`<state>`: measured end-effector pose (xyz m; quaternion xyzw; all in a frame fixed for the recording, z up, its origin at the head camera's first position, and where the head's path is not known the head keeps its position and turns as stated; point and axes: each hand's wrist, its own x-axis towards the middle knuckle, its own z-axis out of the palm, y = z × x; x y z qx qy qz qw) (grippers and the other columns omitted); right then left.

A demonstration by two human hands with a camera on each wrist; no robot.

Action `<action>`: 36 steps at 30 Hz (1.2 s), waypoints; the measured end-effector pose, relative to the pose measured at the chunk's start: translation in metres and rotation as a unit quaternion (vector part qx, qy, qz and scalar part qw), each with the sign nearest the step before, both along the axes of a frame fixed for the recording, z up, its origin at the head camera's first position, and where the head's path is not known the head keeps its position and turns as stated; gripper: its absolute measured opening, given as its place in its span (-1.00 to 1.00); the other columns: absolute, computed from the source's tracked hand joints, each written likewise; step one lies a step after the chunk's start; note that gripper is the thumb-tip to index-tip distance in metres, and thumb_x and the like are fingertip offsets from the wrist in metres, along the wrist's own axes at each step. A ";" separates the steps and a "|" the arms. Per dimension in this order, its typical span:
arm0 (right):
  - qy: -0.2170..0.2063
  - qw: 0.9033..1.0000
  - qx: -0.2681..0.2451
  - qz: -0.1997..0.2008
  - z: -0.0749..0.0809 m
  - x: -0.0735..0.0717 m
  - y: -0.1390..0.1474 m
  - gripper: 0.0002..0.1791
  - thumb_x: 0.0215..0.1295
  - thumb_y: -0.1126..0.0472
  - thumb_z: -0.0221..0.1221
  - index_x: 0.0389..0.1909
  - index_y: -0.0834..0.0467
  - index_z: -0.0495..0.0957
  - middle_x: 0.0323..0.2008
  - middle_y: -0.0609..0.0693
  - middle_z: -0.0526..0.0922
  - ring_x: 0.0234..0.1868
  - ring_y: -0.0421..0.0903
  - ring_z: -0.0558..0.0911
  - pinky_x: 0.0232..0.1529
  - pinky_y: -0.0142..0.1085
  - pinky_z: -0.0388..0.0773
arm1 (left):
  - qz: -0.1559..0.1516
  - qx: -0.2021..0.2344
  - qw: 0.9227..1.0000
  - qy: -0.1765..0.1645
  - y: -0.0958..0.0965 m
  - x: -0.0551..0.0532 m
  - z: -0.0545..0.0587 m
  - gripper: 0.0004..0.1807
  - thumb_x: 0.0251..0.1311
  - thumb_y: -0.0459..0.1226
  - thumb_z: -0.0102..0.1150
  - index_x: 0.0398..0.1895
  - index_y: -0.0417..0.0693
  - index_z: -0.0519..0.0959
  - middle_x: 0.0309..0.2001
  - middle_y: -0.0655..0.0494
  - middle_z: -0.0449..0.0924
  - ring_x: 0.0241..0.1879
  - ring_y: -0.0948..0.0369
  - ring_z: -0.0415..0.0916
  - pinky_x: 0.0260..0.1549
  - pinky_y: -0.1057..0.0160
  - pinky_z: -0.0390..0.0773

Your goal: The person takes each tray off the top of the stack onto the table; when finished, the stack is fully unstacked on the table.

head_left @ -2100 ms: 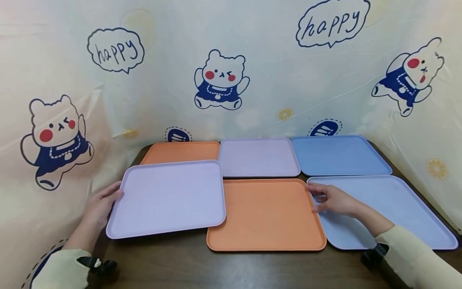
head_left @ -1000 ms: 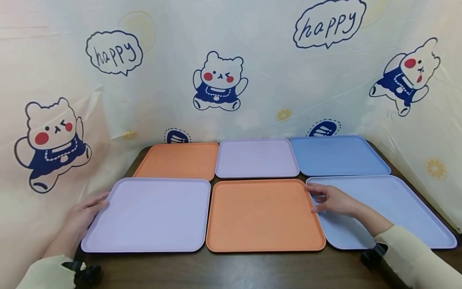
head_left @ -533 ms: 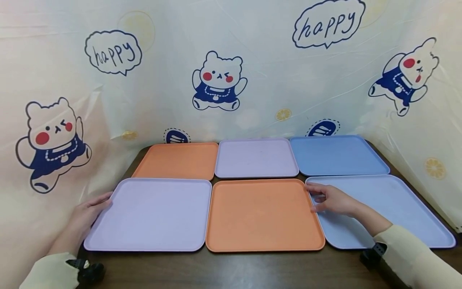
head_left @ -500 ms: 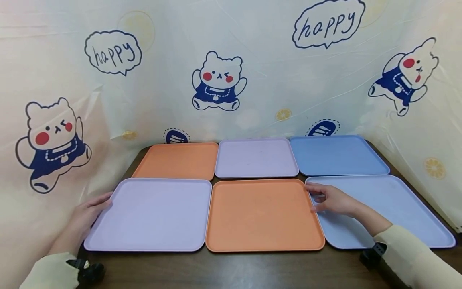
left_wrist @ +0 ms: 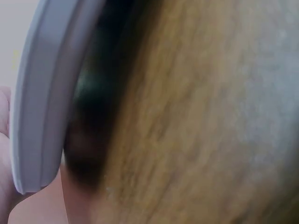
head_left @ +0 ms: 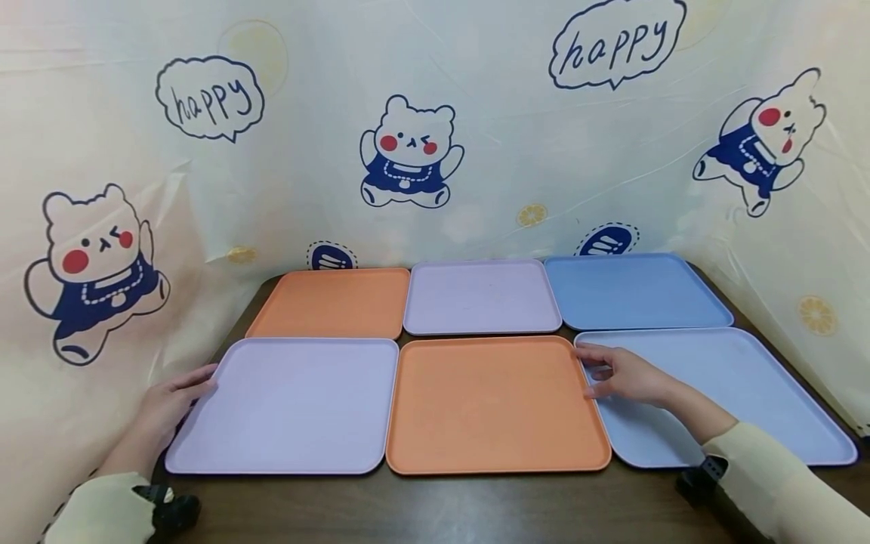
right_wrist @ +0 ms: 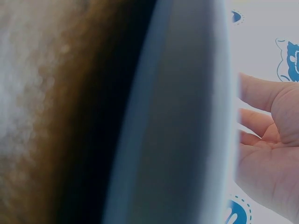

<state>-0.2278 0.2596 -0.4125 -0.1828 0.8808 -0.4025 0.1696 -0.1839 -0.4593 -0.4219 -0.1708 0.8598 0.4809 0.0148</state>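
At the front left lies a lilac tray point(head_left: 292, 408), its right edge against the front orange tray point(head_left: 499, 408). My left hand point(head_left: 159, 408) grips the lilac tray's left edge, thumb at the rim; its other fingers are mostly hidden. In the left wrist view, the lilac tray's rim point(left_wrist: 44, 102) stands close to the camera with part of the hand behind it. My right hand point(head_left: 635, 376) reaches over the light blue tray point(head_left: 748, 393), its fingertips touching the orange tray's right rim. The right wrist view shows those fingers loosely extended beyond the light blue tray's rim point(right_wrist: 187, 112).
A back row holds another orange tray point(head_left: 333, 302), a second lilac tray point(head_left: 482, 297) and a darker blue tray point(head_left: 635, 291). All rest on a dark wooden table point(head_left: 435, 506). A printed curtain point(head_left: 292, 174) hangs behind and at both sides.
The lilac tray, tilted and overlapping both orange trays earlier, has come down at the front left and then shifted slightly right. My left hand moved with it. My right hand has stayed put.
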 end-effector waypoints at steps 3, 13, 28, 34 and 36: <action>0.003 1.000 -0.001 0.000 0.000 -0.001 0.001 -0.11 0.12 0.21 0.39 0.40 0.39 0.18 0.38 0.41 0.15 0.25 0.28 0.40 0.14 0.02 0.43 | -0.007 -0.020 1.000 0.001 0.000 0.000 0.000 -0.34 0.34 0.00 0.11 0.36 -0.21 0.29 0.42 -0.31 0.06 0.35 -0.23 0.09 -0.05 0.31 0.48; 0.002 1.000 -0.003 -0.001 0.000 0.000 0.000 -0.10 0.12 0.20 0.40 0.40 0.39 0.17 0.39 0.41 0.14 0.26 0.29 0.38 0.14 0.03 0.42 | -0.024 -0.049 0.998 0.000 -0.001 0.000 -0.005 -0.31 0.34 -0.11 0.14 0.37 -0.37 0.25 0.34 -0.42 0.19 0.30 -0.28 0.14 0.12 -0.18 0.35; 0.002 1.000 -0.004 0.001 0.000 0.000 0.001 -0.10 0.11 0.21 0.40 0.40 0.40 0.17 0.39 0.41 0.13 0.26 0.29 0.38 0.15 0.03 0.41 | -0.028 -0.041 0.999 -0.004 -0.002 -0.001 -0.008 -0.30 0.32 -0.13 0.17 0.39 -0.36 0.23 0.33 -0.41 0.19 0.32 -0.31 0.10 0.16 -0.29 0.22; 0.001 1.000 -0.006 0.004 0.000 -0.001 0.000 -0.10 0.11 0.20 0.40 0.40 0.40 0.17 0.39 0.42 0.13 0.25 0.30 0.40 0.14 0.03 0.42 | -0.033 -0.051 0.998 0.005 -0.002 -0.001 -0.009 -0.30 0.32 -0.12 0.17 0.38 -0.36 0.24 0.33 -0.41 0.21 0.31 -0.31 0.12 0.15 -0.29 0.24; -0.001 1.000 -0.005 0.002 -0.001 -0.001 0.000 -0.10 0.11 0.20 0.40 0.40 0.40 0.17 0.39 0.41 0.13 0.25 0.30 0.40 0.14 0.02 0.42 | -0.037 -0.054 0.998 0.010 -0.003 -0.001 -0.009 -0.30 0.33 -0.13 0.16 0.38 -0.37 0.24 0.32 -0.41 0.21 0.30 -0.30 0.13 0.14 -0.29 0.25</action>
